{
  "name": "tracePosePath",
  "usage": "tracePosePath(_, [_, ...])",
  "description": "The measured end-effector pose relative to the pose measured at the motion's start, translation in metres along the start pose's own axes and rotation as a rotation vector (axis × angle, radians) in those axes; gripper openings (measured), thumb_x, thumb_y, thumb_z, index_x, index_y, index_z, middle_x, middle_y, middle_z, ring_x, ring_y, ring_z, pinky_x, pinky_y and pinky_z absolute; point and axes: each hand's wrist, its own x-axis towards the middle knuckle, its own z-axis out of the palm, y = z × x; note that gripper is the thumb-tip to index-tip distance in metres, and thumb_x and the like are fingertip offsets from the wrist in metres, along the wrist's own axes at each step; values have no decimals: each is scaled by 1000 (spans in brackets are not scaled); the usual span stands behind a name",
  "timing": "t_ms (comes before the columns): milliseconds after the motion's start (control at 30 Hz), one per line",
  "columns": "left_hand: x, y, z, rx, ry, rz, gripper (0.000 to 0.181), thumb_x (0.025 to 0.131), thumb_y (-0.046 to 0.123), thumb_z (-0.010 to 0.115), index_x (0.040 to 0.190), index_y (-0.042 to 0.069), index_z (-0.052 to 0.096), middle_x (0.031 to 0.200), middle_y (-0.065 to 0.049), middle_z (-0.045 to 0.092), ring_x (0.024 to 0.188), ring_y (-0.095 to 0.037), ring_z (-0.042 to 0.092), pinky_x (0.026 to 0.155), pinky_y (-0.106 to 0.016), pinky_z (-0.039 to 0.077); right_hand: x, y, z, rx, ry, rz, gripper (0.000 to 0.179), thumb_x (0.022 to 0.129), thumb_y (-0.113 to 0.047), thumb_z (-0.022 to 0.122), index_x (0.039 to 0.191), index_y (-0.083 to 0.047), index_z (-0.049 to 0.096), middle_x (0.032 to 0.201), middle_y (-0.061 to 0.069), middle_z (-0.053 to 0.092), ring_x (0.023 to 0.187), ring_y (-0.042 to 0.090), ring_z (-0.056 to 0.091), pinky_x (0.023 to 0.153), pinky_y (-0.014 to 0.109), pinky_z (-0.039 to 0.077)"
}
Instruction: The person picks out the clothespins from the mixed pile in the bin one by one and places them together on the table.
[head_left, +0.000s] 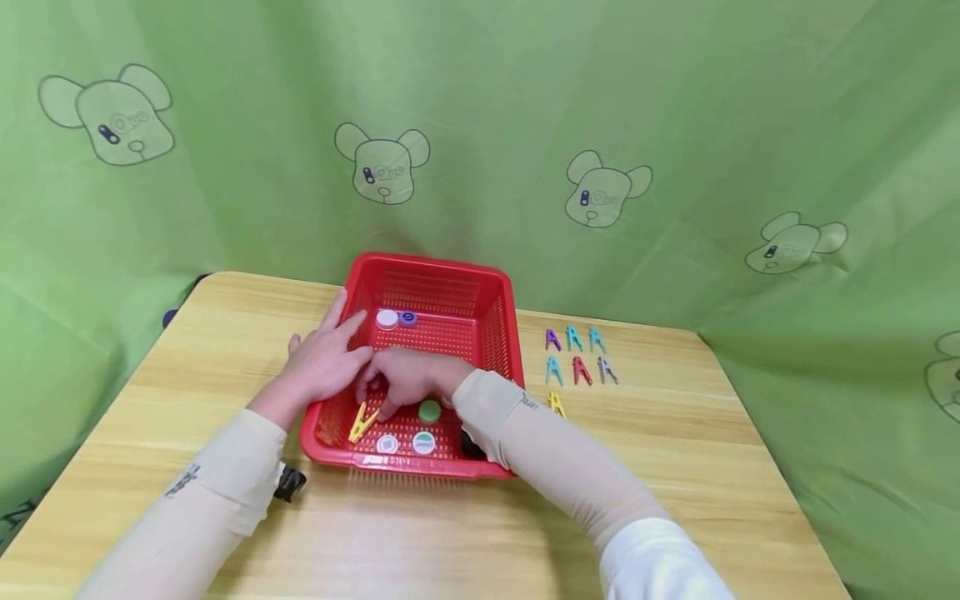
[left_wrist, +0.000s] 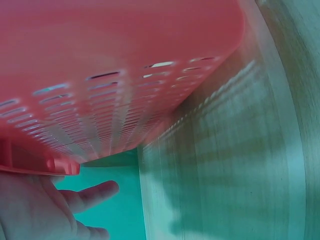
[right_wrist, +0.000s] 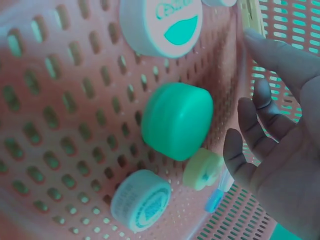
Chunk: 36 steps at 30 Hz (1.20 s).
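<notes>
A red plastic basket (head_left: 465, 469) stands on the table. My left hand (head_left: 324, 360) rests over its left rim, fingers spread and straight; in the left wrist view some fingers (left_wrist: 97, 195) extend past the rim outside. My right hand (head_left: 408, 379) reaches down inside the basket, its fingers loosely bent with nothing visible between them. Its thumb is close to a yellow clothespin (head_left: 363, 423) leaning at the front left; whether they touch I cannot tell. Nearby lie a green cap (head_left: 430, 411) and two white printed caps (head_left: 423, 442). Farther back sit a white cap (head_left: 387, 319) and a purple one (head_left: 407, 318).
Right of the basket, clothespins lie in rows: purple (head_left: 552, 339), several light blue (head_left: 573, 337), red (head_left: 581, 371), grey (head_left: 607, 370) and a yellow one (head_left: 557, 405) partly behind the right sleeve. A green curtain (head_left: 480, 100) hangs behind the wooden table (head_left: 667, 417).
</notes>
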Motion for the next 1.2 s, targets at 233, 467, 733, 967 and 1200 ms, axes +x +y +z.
tracePosePath(233, [-1,1,-1,4,-7,-1,66,99,36,46,158,9,30,167,-4,-10,131,-54,42,103,-80,4,-1,-2,-6,-68,-1,2,24,79,-17,87,100,-21,75,96,-11,69,91,8,59,84,18,46])
tracePosePath(467, [-2,2,0,5,-22,-4,65,101,36,45,158,9,30,167,-6,-10,131,-54,41,102,-80,3,-8,-5,-9,-107,-3,36,23,79,-16,87,99,-19,75,93,-8,68,86,9,57,79,20,47])
tracePosePath(733, [-3,2,-1,24,-18,-6,64,101,34,46,158,9,30,167,-8,-9,128,-57,43,102,-81,3,-21,-6,-22,-149,43,85,20,79,-19,87,95,-22,75,91,-9,70,82,10,59,75,23,50])
tracePosePath(967, [-3,4,-1,29,-24,1,64,102,35,45,158,9,30,167,-8,-10,127,-57,43,101,-81,2,-34,-8,-34,-173,84,107,18,81,-23,85,96,-19,75,89,-3,67,80,13,55,69,25,48])
tracePosePath(1200, [-5,7,-2,29,-34,-10,64,102,35,44,158,9,29,166,-7,-13,129,-57,40,102,-81,0,-47,-12,-46,-172,150,123,18,81,-22,85,96,-17,75,91,1,66,84,14,54,71,27,50])
